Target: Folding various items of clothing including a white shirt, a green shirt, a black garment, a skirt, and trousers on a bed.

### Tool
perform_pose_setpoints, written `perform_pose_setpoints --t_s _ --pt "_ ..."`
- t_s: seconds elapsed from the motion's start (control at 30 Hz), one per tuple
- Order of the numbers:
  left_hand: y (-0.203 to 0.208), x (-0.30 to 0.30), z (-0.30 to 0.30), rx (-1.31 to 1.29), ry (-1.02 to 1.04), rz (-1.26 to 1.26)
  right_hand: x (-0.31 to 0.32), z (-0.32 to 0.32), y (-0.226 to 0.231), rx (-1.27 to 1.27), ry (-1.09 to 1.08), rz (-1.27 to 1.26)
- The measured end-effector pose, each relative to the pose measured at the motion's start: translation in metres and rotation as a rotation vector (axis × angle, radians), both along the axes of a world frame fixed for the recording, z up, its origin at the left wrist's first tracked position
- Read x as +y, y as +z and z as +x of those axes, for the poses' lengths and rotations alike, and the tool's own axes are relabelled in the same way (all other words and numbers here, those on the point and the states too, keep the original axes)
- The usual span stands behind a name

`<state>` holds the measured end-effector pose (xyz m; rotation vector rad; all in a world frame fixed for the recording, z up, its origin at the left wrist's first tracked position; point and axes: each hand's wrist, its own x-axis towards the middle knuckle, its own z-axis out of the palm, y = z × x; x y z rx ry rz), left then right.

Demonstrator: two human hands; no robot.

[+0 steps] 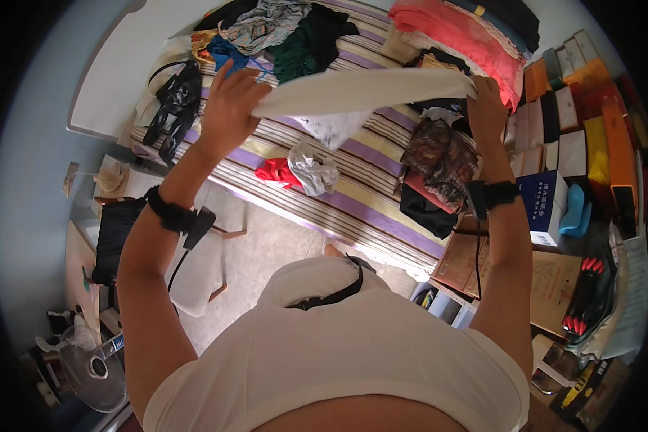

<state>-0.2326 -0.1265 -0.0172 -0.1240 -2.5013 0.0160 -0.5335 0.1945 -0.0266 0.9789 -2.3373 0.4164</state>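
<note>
A white piece of clothing [374,88] is stretched out in the air over the bed, between my two raised hands. My left hand [230,108] is closed on its left end, with some fingers pointing up. My right hand [488,109] pinches the right end near a stack of folded clothes. A pale part with dark specks [333,128] hangs below the middle of the cloth. Beneath it on the striped bed sheet [371,169] lie a crumpled grey garment [312,168] and a red one [278,173], touching each other.
Green and patterned clothes [306,47] are heaped at the far left of the bed. Dark folded clothes [439,155] lie at the right, pink bedding [457,32] behind them. Boxes [547,133] line the right side. A chair [198,277] and a fan [93,367] stand at left.
</note>
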Motion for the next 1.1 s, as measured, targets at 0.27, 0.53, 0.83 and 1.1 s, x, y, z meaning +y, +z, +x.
perform_pose_setpoints --t_s 0.27,0.53,0.83,1.1 --pt "-0.13 0.017 0.021 -0.375 -0.332 0.244 0.039 0.044 -0.117 -0.149 0.012 0.162" --pt "-0.339 0.045 0.1 -0.771 -0.47 0.308 0.064 0.157 -0.307 -0.608 -0.042 0.33" --pt "-0.453 0.064 0.155 -0.964 -0.454 0.29 -0.019 0.22 -0.383 -0.63 0.475 0.501" --pt "-0.454 0.066 0.149 -0.889 -0.393 0.494 -0.074 0.258 -0.426 -0.852 0.676 0.483"
